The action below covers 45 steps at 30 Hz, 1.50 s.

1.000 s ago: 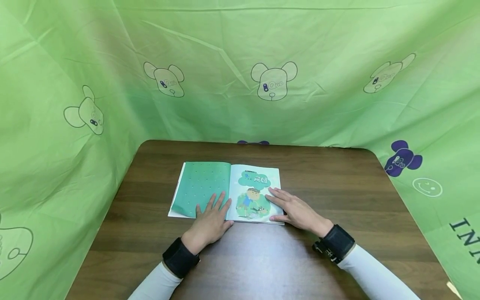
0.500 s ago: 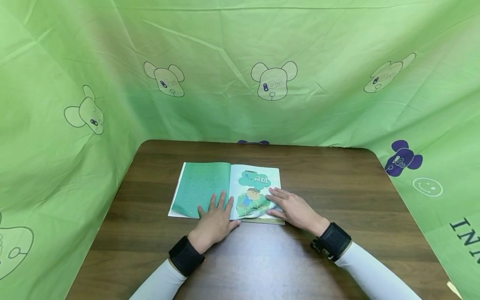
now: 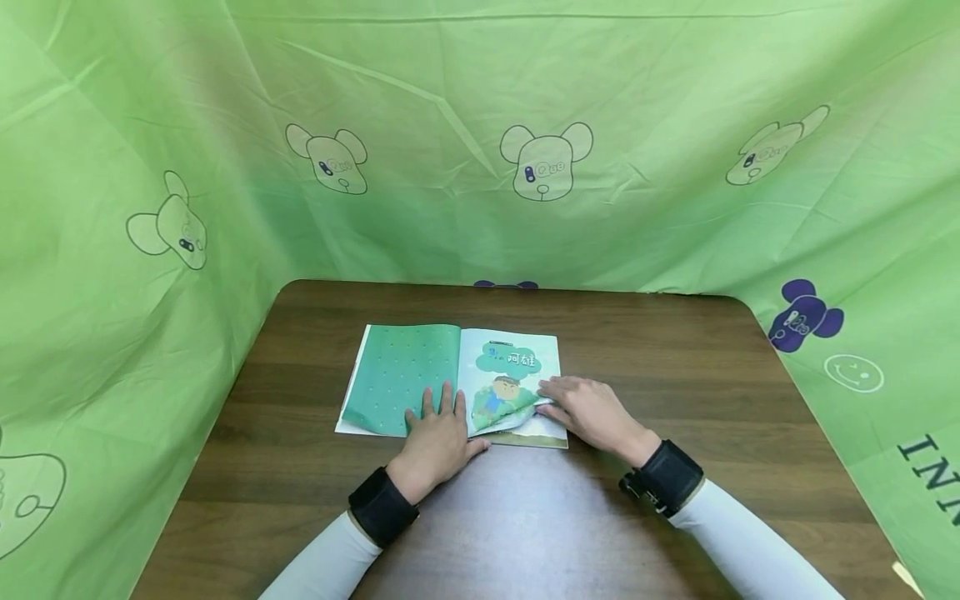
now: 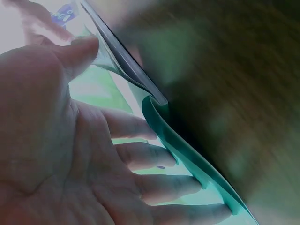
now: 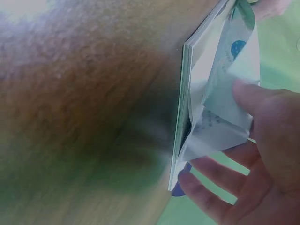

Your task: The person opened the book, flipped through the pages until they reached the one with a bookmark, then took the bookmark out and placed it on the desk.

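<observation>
A picture book (image 3: 405, 367) lies spread on the table, a green dotted page at left and a white page (image 3: 480, 342) with a cartoon child and printed characters at right. My left hand (image 3: 435, 442) rests with straight fingers on the lower part of the book near the fold. At the right edge, my right hand (image 3: 596, 417) pinches the white page, whose lower corner is curled up. In the right wrist view the thumb lies against the lifted page (image 5: 239, 89), with fingers on its other side. Part of another page (image 3: 543, 432) shows beneath.
The book lies on a brown wood-grain table (image 3: 675, 350) with rounded far corners. A green cloth (image 3: 435, 225) printed with bear heads hangs behind and along both sides. Black bands (image 3: 663, 479) circle both wrists over white sleeves.
The white page's lower right corner has curled up and inward under my right thumb, uncovering part of the page below. My left hand has slid slightly right towards the fold.
</observation>
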Each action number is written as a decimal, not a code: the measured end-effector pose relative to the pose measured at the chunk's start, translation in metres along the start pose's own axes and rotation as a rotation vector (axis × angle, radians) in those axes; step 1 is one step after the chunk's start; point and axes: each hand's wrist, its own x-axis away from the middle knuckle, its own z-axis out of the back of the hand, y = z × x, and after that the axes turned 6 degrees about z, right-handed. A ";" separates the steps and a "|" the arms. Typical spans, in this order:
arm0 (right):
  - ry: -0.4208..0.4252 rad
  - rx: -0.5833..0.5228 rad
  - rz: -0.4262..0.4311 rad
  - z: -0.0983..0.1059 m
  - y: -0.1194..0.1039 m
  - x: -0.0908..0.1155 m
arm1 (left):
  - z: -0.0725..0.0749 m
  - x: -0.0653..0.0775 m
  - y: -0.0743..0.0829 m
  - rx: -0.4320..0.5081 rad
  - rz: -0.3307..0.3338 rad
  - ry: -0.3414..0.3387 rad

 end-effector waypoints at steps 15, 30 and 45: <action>0.107 0.018 -0.050 0.010 0.003 -0.004 | -0.006 -0.003 0.002 -0.057 -0.020 0.112; 0.110 -0.034 -0.158 0.010 0.008 0.002 | -0.006 -0.002 0.004 -0.005 0.017 0.210; -0.221 -0.174 0.087 0.002 0.004 0.009 | -0.007 -0.004 -0.011 0.176 0.042 0.365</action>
